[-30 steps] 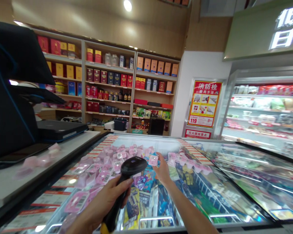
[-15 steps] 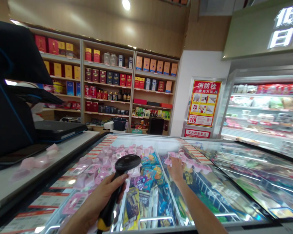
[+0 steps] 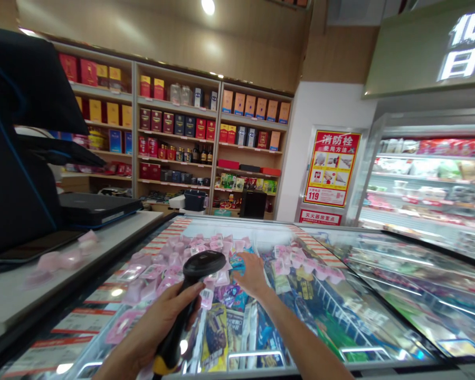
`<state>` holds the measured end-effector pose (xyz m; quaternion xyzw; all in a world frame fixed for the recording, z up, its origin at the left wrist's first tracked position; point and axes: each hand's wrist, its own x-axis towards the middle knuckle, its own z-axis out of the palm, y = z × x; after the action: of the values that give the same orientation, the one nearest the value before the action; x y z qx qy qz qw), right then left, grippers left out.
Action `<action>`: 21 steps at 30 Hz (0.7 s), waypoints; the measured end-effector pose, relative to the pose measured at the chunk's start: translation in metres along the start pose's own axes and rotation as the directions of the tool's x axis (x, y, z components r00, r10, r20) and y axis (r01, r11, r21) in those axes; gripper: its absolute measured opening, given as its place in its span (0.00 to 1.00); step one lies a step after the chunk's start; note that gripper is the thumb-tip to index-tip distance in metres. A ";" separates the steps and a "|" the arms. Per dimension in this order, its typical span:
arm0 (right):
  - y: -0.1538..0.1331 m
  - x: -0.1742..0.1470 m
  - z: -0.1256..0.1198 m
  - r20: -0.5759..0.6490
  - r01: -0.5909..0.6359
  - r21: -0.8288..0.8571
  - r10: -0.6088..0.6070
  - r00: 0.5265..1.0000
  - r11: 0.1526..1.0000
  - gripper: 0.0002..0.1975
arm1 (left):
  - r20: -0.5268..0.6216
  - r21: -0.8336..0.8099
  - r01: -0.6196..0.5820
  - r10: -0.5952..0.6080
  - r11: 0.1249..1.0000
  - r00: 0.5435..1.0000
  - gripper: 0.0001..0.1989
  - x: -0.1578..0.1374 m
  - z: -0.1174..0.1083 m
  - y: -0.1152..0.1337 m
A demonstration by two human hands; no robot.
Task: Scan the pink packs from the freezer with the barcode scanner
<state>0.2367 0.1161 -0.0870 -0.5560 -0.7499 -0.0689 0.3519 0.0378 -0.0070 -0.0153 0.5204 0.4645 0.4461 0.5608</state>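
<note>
My left hand (image 3: 170,316) is wrapped round the handle of a black barcode scanner (image 3: 203,263) with a yellow lower end, its head tilted up over the freezer glass. My right hand (image 3: 252,274) reaches above the glass with fingers apart and nothing visible in them. Just left of its fingertips are pink packs with white barcode labels (image 3: 224,275), part of a large heap of pink packs (image 3: 158,272) on the left. A smaller group of pink packs (image 3: 296,258) lies to the right of that hand. Under the glass show bagged frozen goods (image 3: 216,332).
A white counter (image 3: 8,306) on the left bears several pink pieces (image 3: 69,258) and a black terminal (image 3: 27,105). Black frame edges (image 3: 404,316) divide the freezer lids. Behind stand wall shelves (image 3: 174,113) of boxes and, at right, a lit display fridge (image 3: 431,179).
My right hand has moved left, from the smaller group of pink packs towards the larger heap, and its fingers are now apart. The scanner in my left hand has hardly shifted.
</note>
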 end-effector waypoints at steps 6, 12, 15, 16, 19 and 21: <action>-0.030 0.008 0.024 0.201 -0.086 0.224 0.040 0.979 0.971 0.14 | -0.010 0.010 -0.032 0.032 0.999 0.999 0.14 -0.002 0.000 0.001; 0.015 0.012 0.014 0.169 -0.384 0.659 0.371 0.913 0.647 0.12 | -0.002 0.024 0.016 -0.016 1.000 1.000 0.17 -0.001 0.006 0.003; 0.033 0.015 0.002 0.290 -0.452 0.869 0.535 0.794 0.199 0.14 | -0.008 0.001 0.013 -0.013 1.000 1.000 0.17 -0.001 0.013 0.003; 0.036 0.015 -0.002 0.333 -0.443 0.893 0.548 0.767 0.079 0.13 | -0.002 -0.003 0.005 -0.005 1.000 1.000 0.16 0.000 0.016 0.003; 0.038 0.017 -0.007 0.389 -0.402 0.910 0.541 0.746 -0.100 0.12 | 0.029 -0.016 0.001 0.000 1.000 1.000 0.15 0.001 0.022 0.000; 0.037 0.017 -0.007 0.409 -0.398 0.906 0.541 0.735 -0.144 0.11 | 0.039 -0.026 0.006 -0.005 1.000 0.999 0.15 0.003 0.024 -0.002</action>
<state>0.2706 0.1395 -0.0824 -0.3944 -0.3157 0.5507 0.6644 0.0617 -0.0083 -0.0164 0.5202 0.4492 0.4402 0.5778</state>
